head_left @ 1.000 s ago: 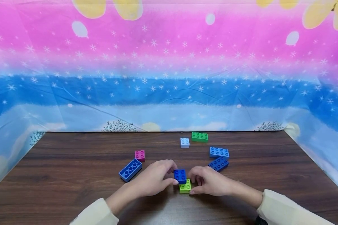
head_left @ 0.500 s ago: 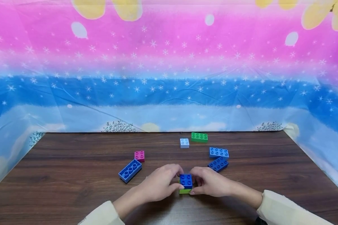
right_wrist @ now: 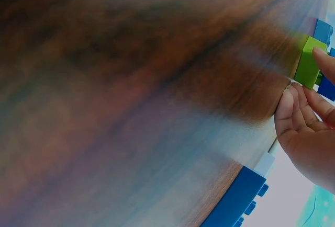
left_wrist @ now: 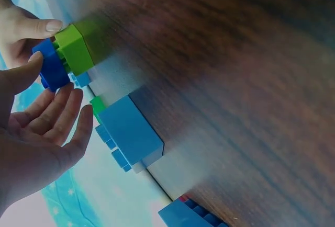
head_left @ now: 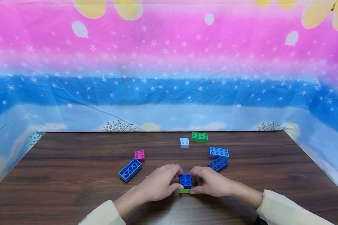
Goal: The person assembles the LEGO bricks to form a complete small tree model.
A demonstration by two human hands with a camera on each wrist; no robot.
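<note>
Smooth plastic bricks (head_left: 219, 152) with round studs are lying on a wood-grained table (head_left: 73, 193). Between the hands, a square, four-studded blue brick (head_left: 185, 181) is sitting on a lime brick (head_left: 185, 191), some lime studs showing at the joint. The left hand (head_left: 161, 183) is pinching the blue brick, the right hand (head_left: 211, 182) the lime one. The head view is showing six others: three blue oblongs (head_left: 130, 170), one green oblong (head_left: 199, 137), one pink square (head_left: 139, 155) and one pale square (head_left: 184, 142).
</note>
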